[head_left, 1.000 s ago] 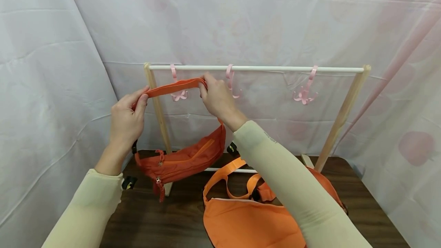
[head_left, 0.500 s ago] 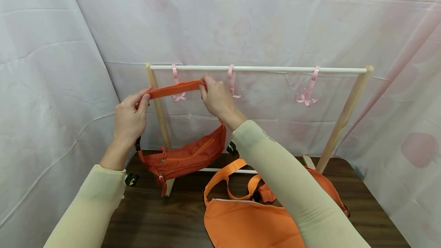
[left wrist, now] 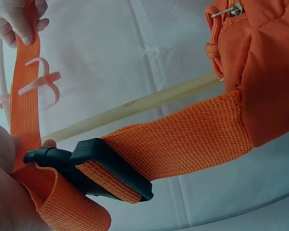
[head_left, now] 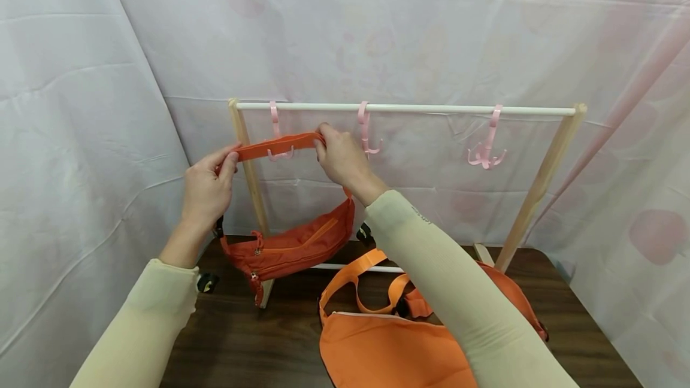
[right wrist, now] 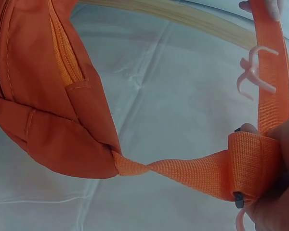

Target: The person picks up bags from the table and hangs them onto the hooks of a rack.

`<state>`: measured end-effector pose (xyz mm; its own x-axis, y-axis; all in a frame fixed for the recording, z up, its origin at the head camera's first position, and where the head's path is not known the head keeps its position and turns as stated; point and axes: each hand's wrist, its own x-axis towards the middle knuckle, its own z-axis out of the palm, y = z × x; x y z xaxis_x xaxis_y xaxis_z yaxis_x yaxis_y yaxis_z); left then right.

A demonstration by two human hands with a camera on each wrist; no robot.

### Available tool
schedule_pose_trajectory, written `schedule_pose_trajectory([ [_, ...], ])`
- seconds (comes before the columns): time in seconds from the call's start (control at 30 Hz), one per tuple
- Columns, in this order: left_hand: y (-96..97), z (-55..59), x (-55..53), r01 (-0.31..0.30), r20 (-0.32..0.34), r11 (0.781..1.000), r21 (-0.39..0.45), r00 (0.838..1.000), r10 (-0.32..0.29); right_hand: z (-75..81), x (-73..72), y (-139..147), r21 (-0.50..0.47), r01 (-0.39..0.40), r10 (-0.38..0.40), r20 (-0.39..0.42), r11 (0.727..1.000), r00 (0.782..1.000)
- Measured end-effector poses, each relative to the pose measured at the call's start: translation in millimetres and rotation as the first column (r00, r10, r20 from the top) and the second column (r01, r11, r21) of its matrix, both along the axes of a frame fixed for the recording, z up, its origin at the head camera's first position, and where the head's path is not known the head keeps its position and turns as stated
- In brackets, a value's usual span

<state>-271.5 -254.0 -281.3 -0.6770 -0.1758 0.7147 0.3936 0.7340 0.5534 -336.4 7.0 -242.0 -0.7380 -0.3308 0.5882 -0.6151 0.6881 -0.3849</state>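
Observation:
In the head view my left hand (head_left: 207, 189) pinches one end of a stretch of orange strap (head_left: 277, 146). My right hand (head_left: 345, 160) grips the same strap further right, so it runs nearly level between them. Below hangs the rust-orange waist bag (head_left: 296, 243) that the strap belongs to, its zips towards me. The strap crosses the left pink hook (head_left: 274, 114), whose prong tips show in front of it; whether the hook bears any weight I cannot tell. A black buckle (left wrist: 82, 166) sits by my left hand in the left wrist view. One strap part looks twisted (right wrist: 151, 167) near the bag.
A white rail (head_left: 426, 108) on wooden legs (head_left: 539, 187) carries two more pink hooks, one in the middle (head_left: 364, 130) and one at right (head_left: 487, 147). A bright orange bag (head_left: 393, 349) lies on the dark wooden table (head_left: 232, 340), partly under my right forearm, with another orange-red bag (head_left: 514, 292) beyond.
Both hands have moved slightly, the left one rightward, and the strap has come down a little. Prongs of the left hook, earlier behind or below the strap, now show in front of it.

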Motion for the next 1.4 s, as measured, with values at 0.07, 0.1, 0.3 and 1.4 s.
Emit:
schedule_pose_trajectory([
  [0.07, -0.6, -1.2, -0.3, -0.002, 0.006, 1.000, -0.001, 1.000, 0.002, -0.4, 0.2, 0, 0.005, -0.004, 0.004, 0.010, 1.000, 1.000],
  [0.1, -0.8, -1.9, -0.4, -0.005, 0.010, 1.000, -0.004, 1.000, 0.005, -0.7, 0.2, 0, 0.009, -0.003, 0.003, 0.017, 1.000, 1.000],
  [0.3, -0.7, -6.3, -1.0, -0.005, 0.051, 1.000, -0.010, 0.999, 0.006, -4.9, -1.7, 2, 0.033, -0.015, 0.013, 0.071, 0.999, 0.997],
  [1.4, 7.6, -46.7, 1.6, 0.083, 0.162, 0.995, -0.060, 0.984, -0.073, -44.3, -4.8, -2, 0.151, -0.066, 0.039, 0.177, 0.986, 0.983],
])
